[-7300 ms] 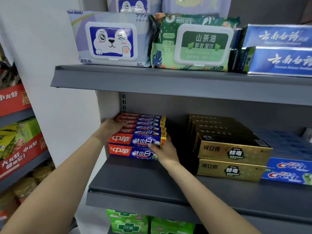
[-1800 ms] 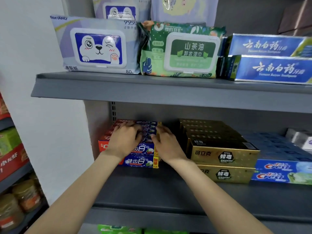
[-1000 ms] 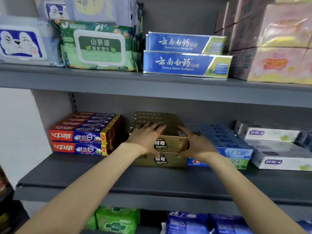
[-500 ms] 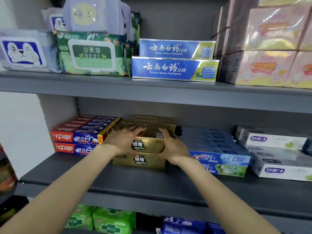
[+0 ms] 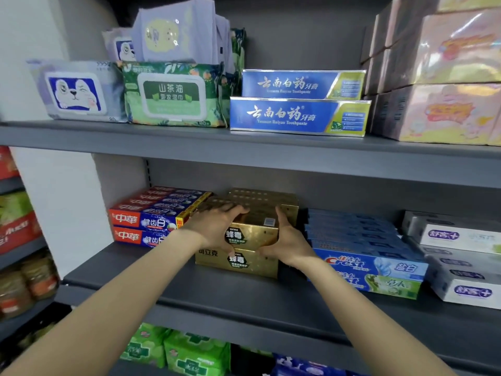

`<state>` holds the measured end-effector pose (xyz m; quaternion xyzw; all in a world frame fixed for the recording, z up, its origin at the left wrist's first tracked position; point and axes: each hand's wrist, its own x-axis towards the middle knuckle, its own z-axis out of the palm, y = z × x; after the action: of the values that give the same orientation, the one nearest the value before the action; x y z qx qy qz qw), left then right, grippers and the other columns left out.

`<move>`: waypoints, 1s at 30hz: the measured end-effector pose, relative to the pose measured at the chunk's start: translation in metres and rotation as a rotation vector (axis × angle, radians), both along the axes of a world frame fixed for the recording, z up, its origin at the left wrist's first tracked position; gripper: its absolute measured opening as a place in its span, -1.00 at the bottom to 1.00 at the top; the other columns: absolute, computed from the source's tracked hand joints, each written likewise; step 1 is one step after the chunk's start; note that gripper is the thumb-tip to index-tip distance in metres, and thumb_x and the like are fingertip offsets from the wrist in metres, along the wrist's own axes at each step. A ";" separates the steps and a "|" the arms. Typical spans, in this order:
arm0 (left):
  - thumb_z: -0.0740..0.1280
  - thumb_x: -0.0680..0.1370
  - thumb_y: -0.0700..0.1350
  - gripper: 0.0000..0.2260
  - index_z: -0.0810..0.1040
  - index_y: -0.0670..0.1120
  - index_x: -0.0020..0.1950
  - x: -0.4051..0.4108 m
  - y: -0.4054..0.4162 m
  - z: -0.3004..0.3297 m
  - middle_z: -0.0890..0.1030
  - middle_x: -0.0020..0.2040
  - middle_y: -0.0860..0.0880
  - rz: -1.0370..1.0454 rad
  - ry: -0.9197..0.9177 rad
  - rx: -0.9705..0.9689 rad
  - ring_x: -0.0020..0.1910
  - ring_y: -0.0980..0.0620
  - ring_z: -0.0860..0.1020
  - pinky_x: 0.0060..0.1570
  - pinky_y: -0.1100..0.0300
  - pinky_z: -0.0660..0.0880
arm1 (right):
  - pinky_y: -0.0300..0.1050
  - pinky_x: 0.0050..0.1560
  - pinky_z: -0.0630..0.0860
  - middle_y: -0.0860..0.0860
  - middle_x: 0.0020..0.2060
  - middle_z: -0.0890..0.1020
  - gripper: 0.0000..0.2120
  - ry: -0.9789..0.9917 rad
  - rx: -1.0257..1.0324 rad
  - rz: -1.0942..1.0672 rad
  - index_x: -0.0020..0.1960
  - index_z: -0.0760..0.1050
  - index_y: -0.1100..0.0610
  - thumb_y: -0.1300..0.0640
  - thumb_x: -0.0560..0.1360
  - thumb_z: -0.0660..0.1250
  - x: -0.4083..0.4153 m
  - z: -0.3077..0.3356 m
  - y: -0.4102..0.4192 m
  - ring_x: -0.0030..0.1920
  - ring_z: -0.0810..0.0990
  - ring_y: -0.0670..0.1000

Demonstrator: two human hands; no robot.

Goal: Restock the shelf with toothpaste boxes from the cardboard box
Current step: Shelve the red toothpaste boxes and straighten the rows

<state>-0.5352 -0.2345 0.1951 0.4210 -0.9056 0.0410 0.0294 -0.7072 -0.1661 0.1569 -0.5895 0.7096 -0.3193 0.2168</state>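
Left hand (image 5: 217,229) and right hand (image 5: 287,241) grip the top gold toothpaste box (image 5: 252,234) at 9 and 3 o'clock, fingers curled over; long axis left-right along the shelf (image 5: 244,297).

Both arms outstretched, left hand (image 5: 217,229) and right hand (image 5: 288,241) facing, seemingly gripping.

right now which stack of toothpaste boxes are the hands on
The gold toothpaste boxes, second stack from the left on the middle shelf. The left hand and right hand clasp its two sides; the red, blue and white stacks are untouched.
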 end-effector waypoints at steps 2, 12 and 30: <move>0.52 0.33 0.07 -0.11 0.04 0.14 0.50 0.000 0.000 -0.001 0.19 0.51 0.01 -0.007 -0.001 0.001 0.43 -0.08 0.28 0.25 -0.03 0.37 | 0.02 0.35 0.38 0.09 0.46 0.26 0.10 0.044 0.001 -0.012 0.53 -0.25 -0.08 0.04 0.32 0.51 -0.001 -0.002 -0.002 0.42 0.30 0.13; 0.51 0.33 0.09 -0.10 0.01 0.18 0.51 0.003 -0.007 -0.001 0.17 0.53 0.02 -0.033 0.033 0.044 0.46 -0.08 0.23 0.36 -0.07 0.31 | -0.05 0.34 0.31 0.04 0.44 0.30 0.03 -0.106 -0.052 -0.029 0.51 -0.10 -0.18 0.09 0.30 0.53 -0.001 -0.008 0.000 0.40 0.31 0.11; 0.46 0.35 0.18 -0.10 -0.01 0.14 0.54 0.020 -0.027 -0.002 0.06 0.56 0.02 -0.090 0.048 0.109 0.52 -0.05 0.09 0.44 0.01 0.16 | 0.00 0.42 0.26 -0.01 0.47 0.25 0.05 -0.242 -0.064 -0.039 0.52 -0.05 -0.18 0.12 0.28 0.56 0.015 -0.006 0.004 0.44 0.26 0.07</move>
<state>-0.5154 -0.2612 0.1928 0.3817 -0.9236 -0.0201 0.0300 -0.6921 -0.1617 0.1506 -0.5396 0.6790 -0.4146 0.2755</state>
